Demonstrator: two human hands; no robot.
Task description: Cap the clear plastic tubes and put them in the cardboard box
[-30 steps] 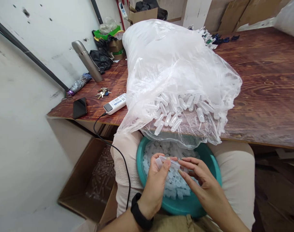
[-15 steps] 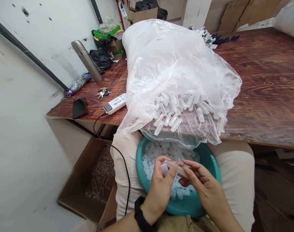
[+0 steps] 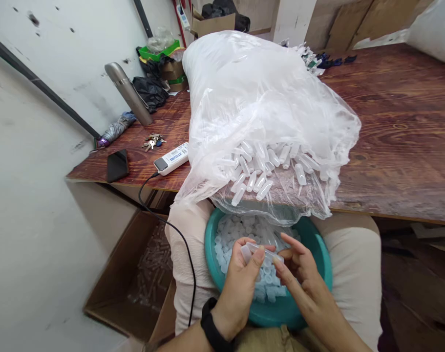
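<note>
- Now my left grip (image 3: 239,283) holds a translucent tube (image 3: 270,255) over the basin (image 3: 209,247).
- My right grip (image 3: 305,278) touches its four-o'clock end, pinch unclear.
- Such fine handling likely calls for lightness.

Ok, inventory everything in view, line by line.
table: one, brown, ahead
large bag: one, whitish, on table
loose tubes: many, whitish, bag's mouth
held tubes: two visible, whitish, left hand
basin: one, teal, between legs
small pieces: many, whitish, basin
phone: one, black, table's left
keys: several, metallic, beyond phone
device: one, white, beside bag
cable: one, black, from device
flask: one, grey, behind keys
bundle: one, greyish, by wall
tray: one, green, far left
second bag: one, whitish, far right
floor carton: one, brown, lower left
wristband: one, black, left wrist
legs: two, pale trousers
left hand, right hand: one each, bare, above basin
</note>
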